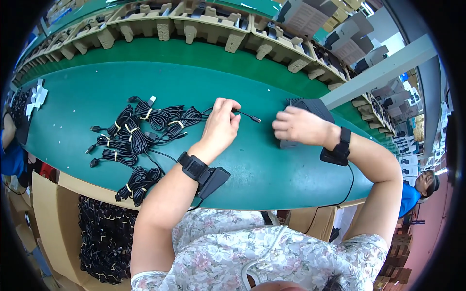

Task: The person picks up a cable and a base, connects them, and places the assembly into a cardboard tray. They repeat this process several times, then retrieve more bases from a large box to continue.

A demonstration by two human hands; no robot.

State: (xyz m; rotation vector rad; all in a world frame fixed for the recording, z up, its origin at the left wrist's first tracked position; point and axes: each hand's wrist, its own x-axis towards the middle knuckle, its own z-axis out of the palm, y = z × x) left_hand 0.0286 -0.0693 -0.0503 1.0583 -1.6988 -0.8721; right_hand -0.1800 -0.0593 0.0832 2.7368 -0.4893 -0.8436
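Observation:
My left hand (221, 127) is closed on a black cable (246, 115), and the cable's plug end sticks out to the right of the fingers. Left of that hand lies a loose pile of black cables (141, 131), coiled in bundles with pale ties. At the right, my right hand (303, 127) is curled over the near side of a black ribbed box (316, 105) on the green table. Motion smears its fingers, and their tips are hidden, so whether they hold anything does not show. Each wrist wears a black strap with a small device.
Moulded tan trays (211, 28) holding dark parts line the far side of the green table (194, 80). A grey post (381, 72) rises at right. Below the near edge stands a carton (56, 218) filled with black cables. Other people are at the far left and right.

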